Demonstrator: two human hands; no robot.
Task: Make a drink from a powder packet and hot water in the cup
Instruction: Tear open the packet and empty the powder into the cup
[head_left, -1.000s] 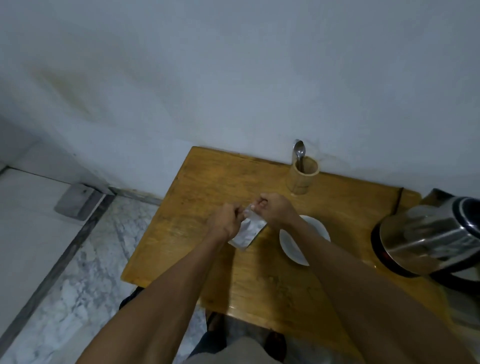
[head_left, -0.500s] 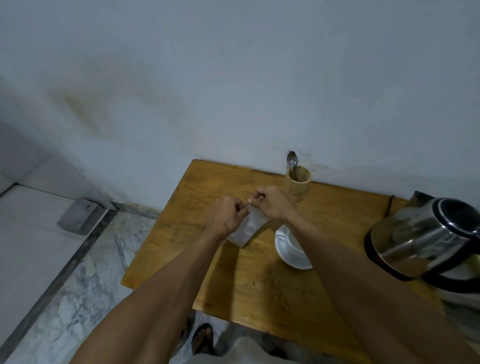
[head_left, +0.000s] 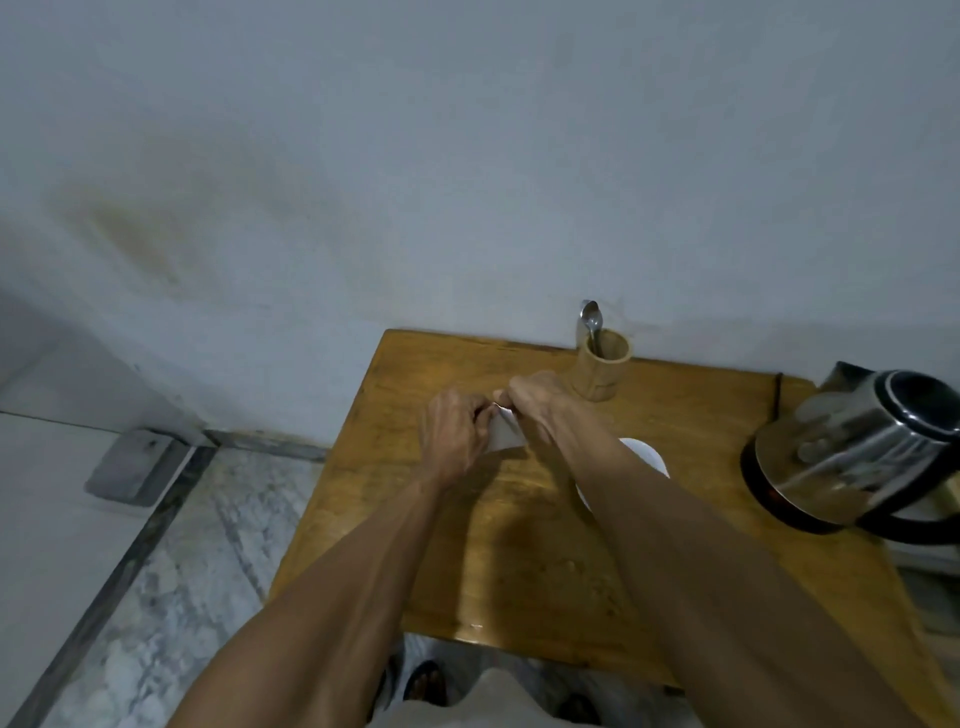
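Observation:
A small silvery-white powder packet (head_left: 503, 434) hangs above the wooden table (head_left: 447, 561), pinched at its top edge by both hands. My left hand (head_left: 453, 430) grips the packet's left corner and my right hand (head_left: 535, 402) grips the right corner, knuckles nearly touching. Just right of my right forearm, a white saucer (head_left: 647, 457) shows as a sliver; the cup on it is hidden by the arm. A steel electric kettle (head_left: 857, 452) stands at the table's right side.
A wooden holder (head_left: 600, 371) with a metal spoon (head_left: 591, 318) stands at the table's back edge against the wall. The marble floor lies to the left, with a grey block (head_left: 132, 467) by the wall. Sandalled feet show below the table's front edge.
The camera has tilted and the view shifted. Both hands stay clamped on the packet's top and have drawn closer together; the packet is now more hidden between them.

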